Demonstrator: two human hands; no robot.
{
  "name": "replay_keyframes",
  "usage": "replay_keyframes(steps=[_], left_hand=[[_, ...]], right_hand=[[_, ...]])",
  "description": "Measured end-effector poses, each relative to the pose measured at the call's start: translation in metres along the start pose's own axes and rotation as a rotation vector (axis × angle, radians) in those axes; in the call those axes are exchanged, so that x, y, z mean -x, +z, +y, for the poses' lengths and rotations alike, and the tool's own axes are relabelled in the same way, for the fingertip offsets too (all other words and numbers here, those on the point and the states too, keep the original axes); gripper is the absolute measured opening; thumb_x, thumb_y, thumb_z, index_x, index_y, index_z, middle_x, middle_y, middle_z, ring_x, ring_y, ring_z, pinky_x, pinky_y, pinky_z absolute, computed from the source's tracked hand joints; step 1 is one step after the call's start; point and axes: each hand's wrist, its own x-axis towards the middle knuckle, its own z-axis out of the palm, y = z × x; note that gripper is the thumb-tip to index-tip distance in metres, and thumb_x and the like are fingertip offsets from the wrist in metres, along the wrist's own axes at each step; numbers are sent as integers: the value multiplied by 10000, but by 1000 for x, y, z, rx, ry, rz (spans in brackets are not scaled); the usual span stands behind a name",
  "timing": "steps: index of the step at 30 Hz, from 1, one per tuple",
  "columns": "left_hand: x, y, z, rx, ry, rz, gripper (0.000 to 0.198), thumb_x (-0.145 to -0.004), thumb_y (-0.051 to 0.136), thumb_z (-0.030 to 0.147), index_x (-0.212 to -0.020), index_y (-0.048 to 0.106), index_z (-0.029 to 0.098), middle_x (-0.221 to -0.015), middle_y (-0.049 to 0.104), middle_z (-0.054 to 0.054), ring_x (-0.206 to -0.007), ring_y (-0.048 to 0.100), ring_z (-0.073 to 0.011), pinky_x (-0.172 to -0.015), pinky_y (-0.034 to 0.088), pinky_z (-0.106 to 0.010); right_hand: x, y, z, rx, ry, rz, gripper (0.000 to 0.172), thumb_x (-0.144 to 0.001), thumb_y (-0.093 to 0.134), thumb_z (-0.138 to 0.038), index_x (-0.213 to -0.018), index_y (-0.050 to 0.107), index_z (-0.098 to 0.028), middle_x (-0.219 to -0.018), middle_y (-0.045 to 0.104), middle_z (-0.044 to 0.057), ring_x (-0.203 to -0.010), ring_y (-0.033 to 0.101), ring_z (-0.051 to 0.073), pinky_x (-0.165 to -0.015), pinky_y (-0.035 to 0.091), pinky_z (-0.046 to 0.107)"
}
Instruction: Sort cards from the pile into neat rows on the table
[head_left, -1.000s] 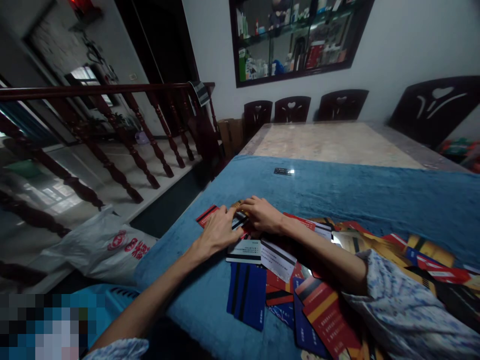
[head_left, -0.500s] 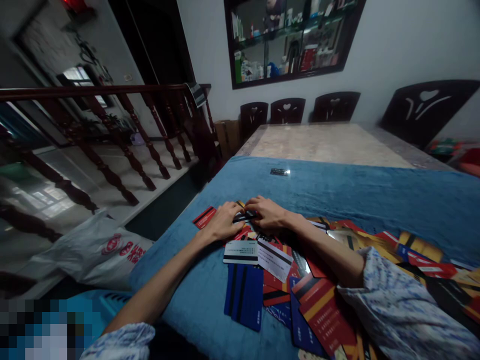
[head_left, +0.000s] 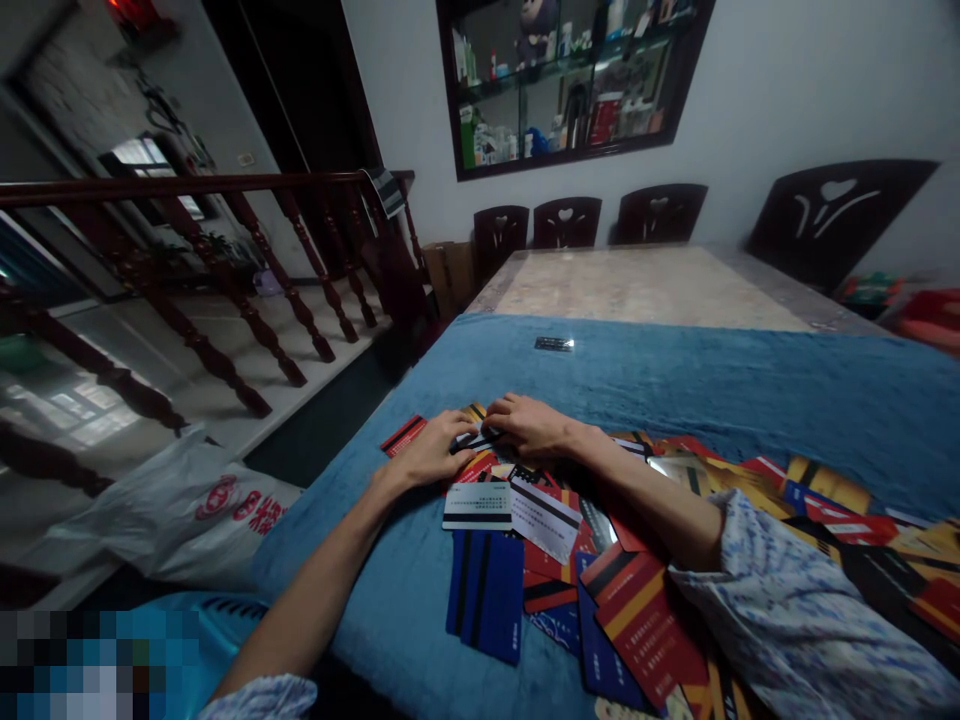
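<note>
My left hand (head_left: 431,452) is closed with its fingertips on a whitish card with a dark stripe (head_left: 472,438). My right hand (head_left: 531,426) meets it from the other side, fingers curled at the card's right end and partly hidden. Just below them lie a pale green card (head_left: 477,502) and a white card (head_left: 545,520), both with black stripes. Nearer to me two overlapping blue cards (head_left: 491,600) rest face down. A red card (head_left: 403,436) lies left of my left hand. A yellow card (head_left: 474,411) peeks out behind the fingertips.
Red and gold cards (head_left: 652,630) are spread under my right forearm, and more cards (head_left: 832,490) pile up to the right. A small dark glossy object (head_left: 554,344) lies farther back on the blue cloth (head_left: 675,380). A white plastic bag (head_left: 202,510) stands left of the table.
The view has shifted slightly. The card between my hands has tilted, so more of its pale face shows. Both hands stay close together in nearly the same place.
</note>
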Motion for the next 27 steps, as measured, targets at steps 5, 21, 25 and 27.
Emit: replay_keyframes(steps=[5,21,25,27], left_hand=[[0,-4,2,8,6,17,265,-868,573,169,-1100,702,180,-1131,685,-83,-1061,625,-200,-993,493,-357],[-7,10,-9,92,-70,254,430,-862,467,65,-1249,625,164,-1220,694,-90,-1099,648,-204,-1003,507,-389],[-7,15,-12,85,-43,273,451,-858,468,45,-1280,582,154,-1216,683,-90,-1089,646,-193,-1002,504,-366],[-7,16,-11,73,-31,277,433,-862,468,38,-1262,581,157,-1171,681,-86,-1051,643,-185,-975,510,-349]], right_hand=[[1,-6,-1,-10,11,-25,427,-839,562,-110,-1258,627,-157,-1187,650,136,-1034,575,233,-833,434,321],[3,-1,1,-127,235,157,445,-878,504,-82,-1293,561,-232,-1194,685,95,-953,661,183,-757,423,261],[2,7,2,-118,283,161,430,-916,486,-146,-1340,494,-209,-1258,648,128,-974,663,211,-772,440,286],[2,8,1,-96,293,156,464,-895,498,-145,-1353,471,-211,-1274,629,123,-984,660,223,-766,442,289]])
